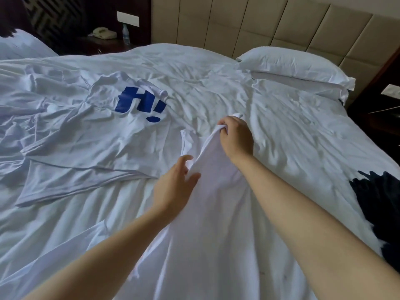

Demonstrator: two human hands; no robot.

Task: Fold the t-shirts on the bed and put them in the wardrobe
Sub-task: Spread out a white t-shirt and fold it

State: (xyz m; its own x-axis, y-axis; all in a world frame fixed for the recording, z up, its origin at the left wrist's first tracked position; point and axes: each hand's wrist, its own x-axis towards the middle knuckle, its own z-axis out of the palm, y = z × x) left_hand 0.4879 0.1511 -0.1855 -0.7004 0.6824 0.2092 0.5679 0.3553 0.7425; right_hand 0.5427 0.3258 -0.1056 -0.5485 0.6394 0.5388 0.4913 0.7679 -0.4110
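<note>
A plain white t-shirt lies along the bed in front of me, its far end lifted. My right hand grips that lifted edge with curled fingers. Just below and left of it, my left hand holds the same raised fold between thumb and fingers. A second white t-shirt with a blue "Hi" print is spread crumpled on the bed to the left. The wardrobe is not in view.
The white bed sheet is wrinkled all over. A pillow lies at the padded headboard at the back right. A nightstand at the back left carries a telephone and a water bottle. A dark patch shows at the right edge.
</note>
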